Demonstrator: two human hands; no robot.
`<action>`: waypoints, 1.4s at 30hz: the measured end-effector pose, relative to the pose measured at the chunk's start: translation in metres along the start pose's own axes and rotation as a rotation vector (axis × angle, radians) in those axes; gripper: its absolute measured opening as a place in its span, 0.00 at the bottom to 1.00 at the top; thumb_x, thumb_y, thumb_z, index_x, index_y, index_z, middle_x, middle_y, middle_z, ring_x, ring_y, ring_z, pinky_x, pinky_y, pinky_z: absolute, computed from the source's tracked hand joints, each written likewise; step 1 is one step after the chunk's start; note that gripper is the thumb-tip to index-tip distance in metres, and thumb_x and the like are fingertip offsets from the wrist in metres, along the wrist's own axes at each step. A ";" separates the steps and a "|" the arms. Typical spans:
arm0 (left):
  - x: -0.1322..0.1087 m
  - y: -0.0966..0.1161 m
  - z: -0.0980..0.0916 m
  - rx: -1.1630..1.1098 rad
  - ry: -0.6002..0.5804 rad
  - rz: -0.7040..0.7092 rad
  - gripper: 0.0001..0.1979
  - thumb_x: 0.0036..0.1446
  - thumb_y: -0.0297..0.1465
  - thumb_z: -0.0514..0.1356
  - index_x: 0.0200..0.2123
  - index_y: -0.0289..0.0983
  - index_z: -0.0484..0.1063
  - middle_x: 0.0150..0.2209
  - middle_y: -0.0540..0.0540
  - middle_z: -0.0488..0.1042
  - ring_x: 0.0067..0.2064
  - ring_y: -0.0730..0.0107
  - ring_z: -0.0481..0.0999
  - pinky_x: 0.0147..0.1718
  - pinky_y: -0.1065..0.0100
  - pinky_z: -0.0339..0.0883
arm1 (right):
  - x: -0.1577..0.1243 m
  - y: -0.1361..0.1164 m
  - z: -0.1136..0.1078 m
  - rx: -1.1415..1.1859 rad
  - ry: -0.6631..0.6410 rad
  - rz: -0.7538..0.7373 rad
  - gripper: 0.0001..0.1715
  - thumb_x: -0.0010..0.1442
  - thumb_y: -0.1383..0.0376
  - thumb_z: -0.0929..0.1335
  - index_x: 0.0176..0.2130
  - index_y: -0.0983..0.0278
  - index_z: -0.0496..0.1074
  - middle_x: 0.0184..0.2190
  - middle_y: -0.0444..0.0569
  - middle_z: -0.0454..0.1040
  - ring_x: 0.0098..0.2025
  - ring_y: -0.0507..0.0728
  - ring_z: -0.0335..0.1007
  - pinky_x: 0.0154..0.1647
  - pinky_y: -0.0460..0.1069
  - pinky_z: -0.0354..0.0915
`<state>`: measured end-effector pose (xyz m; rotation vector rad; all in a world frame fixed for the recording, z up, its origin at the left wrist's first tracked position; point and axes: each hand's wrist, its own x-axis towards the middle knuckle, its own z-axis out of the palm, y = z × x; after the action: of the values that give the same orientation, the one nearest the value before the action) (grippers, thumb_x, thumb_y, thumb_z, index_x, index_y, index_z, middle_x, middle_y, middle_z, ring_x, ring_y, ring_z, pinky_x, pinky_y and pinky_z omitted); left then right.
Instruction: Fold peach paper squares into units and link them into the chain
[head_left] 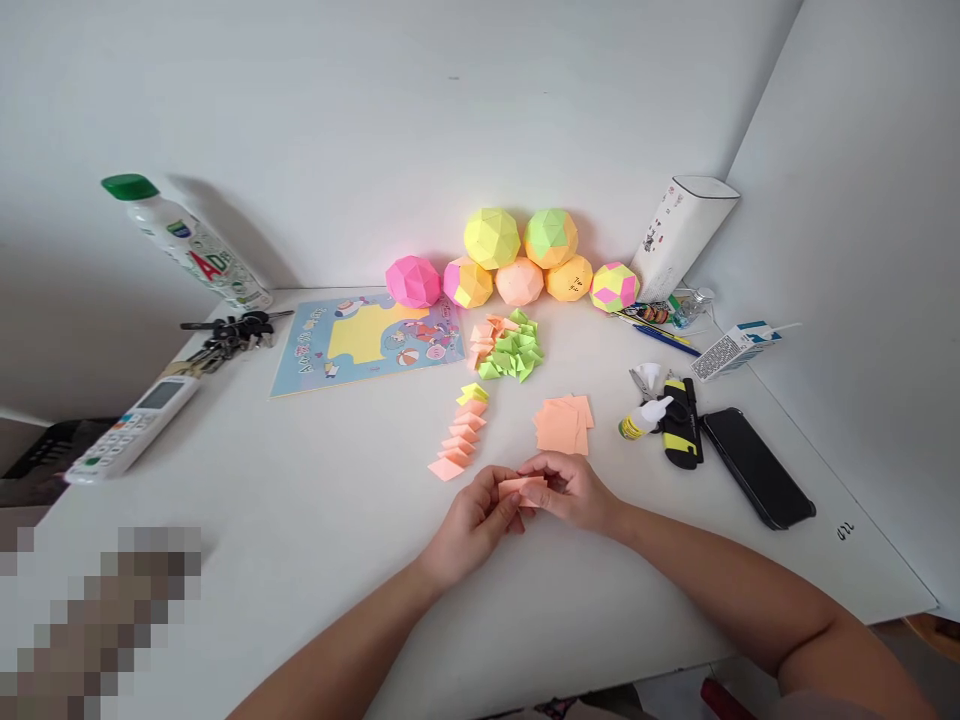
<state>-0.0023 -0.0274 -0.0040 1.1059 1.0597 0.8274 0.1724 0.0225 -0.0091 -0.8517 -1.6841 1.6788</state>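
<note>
Between my two hands is a small piece of peach paper [523, 486], partly folded. My left hand [480, 510] pinches its left end, thumb in front and fingers behind. At the other end, my right hand [576, 490] grips it the same way. Just beyond the hands lies a loose stack of square peach paper sheets [562, 425]. A slanting row of folded peach paper pieces [459, 440] runs away to the left, with yellow folded pieces [472, 394] at its far end. Farther back sits a heap of green folded paper pieces [517, 348] mixed with peach ones.
Several faceted paper balls [492, 238] are piled against the wall. A puzzle board [352, 345], keys [232, 335], a remote control [131, 430] and a white bottle [199, 245] stand or lie left. At right are a glue bottle [645, 418], a yellow-black tool [681, 425], a phone [759, 468] and a carton [739, 350].
</note>
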 end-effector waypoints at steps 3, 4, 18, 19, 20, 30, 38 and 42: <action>0.000 -0.002 0.001 -0.015 0.040 0.018 0.12 0.60 0.39 0.53 0.42 0.38 0.59 0.29 0.50 0.71 0.31 0.71 0.72 0.30 0.69 0.64 | 0.001 -0.005 0.001 -0.001 -0.017 0.005 0.09 0.58 0.61 0.66 0.34 0.66 0.69 0.26 0.46 0.73 0.29 0.53 0.73 0.31 0.48 0.69; 0.000 -0.003 0.002 -0.015 0.056 0.023 0.12 0.60 0.39 0.53 0.43 0.39 0.58 0.28 0.50 0.70 0.30 0.71 0.72 0.30 0.69 0.64 | 0.001 -0.006 0.001 -0.010 -0.019 0.001 0.10 0.59 0.61 0.66 0.32 0.66 0.69 0.25 0.45 0.72 0.29 0.54 0.73 0.31 0.48 0.69; 0.002 0.000 0.003 -0.001 0.122 0.017 0.14 0.58 0.39 0.55 0.40 0.34 0.68 0.26 0.49 0.72 0.27 0.72 0.72 0.26 0.70 0.65 | 0.001 -0.003 0.002 -0.064 0.094 0.038 0.14 0.56 0.59 0.68 0.27 0.67 0.71 0.22 0.44 0.72 0.25 0.51 0.70 0.25 0.46 0.65; 0.002 0.000 0.004 -0.001 0.127 0.020 0.14 0.58 0.39 0.55 0.39 0.34 0.68 0.27 0.48 0.72 0.28 0.72 0.72 0.26 0.70 0.65 | 0.001 -0.003 0.002 -0.057 0.098 0.046 0.14 0.56 0.58 0.68 0.26 0.67 0.71 0.22 0.44 0.71 0.25 0.51 0.70 0.25 0.45 0.65; 0.002 0.000 0.004 0.001 0.132 0.021 0.14 0.58 0.39 0.56 0.39 0.34 0.68 0.27 0.48 0.73 0.28 0.72 0.73 0.27 0.70 0.65 | 0.001 -0.003 0.002 -0.049 0.098 0.051 0.14 0.56 0.58 0.68 0.26 0.67 0.70 0.21 0.43 0.71 0.25 0.51 0.70 0.25 0.45 0.65; 0.002 0.000 0.004 0.023 0.145 0.018 0.14 0.57 0.39 0.56 0.38 0.34 0.68 0.25 0.49 0.72 0.27 0.71 0.73 0.26 0.70 0.65 | 0.001 -0.001 0.002 -0.093 0.088 0.021 0.15 0.57 0.57 0.67 0.28 0.67 0.72 0.23 0.44 0.70 0.26 0.51 0.69 0.27 0.45 0.64; 0.003 -0.001 0.004 0.027 0.143 0.020 0.13 0.58 0.38 0.56 0.39 0.34 0.68 0.24 0.50 0.72 0.27 0.72 0.73 0.26 0.71 0.65 | 0.002 -0.003 0.001 -0.152 0.095 -0.013 0.14 0.58 0.59 0.67 0.28 0.67 0.73 0.22 0.44 0.69 0.23 0.48 0.64 0.23 0.43 0.60; 0.003 -0.001 0.004 0.027 0.145 0.017 0.13 0.58 0.39 0.56 0.39 0.34 0.68 0.24 0.50 0.72 0.27 0.72 0.73 0.26 0.71 0.65 | 0.003 -0.003 0.001 -0.180 0.097 -0.021 0.15 0.58 0.59 0.67 0.28 0.67 0.73 0.22 0.44 0.69 0.23 0.48 0.63 0.24 0.43 0.60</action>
<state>0.0019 -0.0263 -0.0054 1.0918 1.1866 0.9200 0.1702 0.0244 -0.0057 -0.9793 -1.7902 1.4641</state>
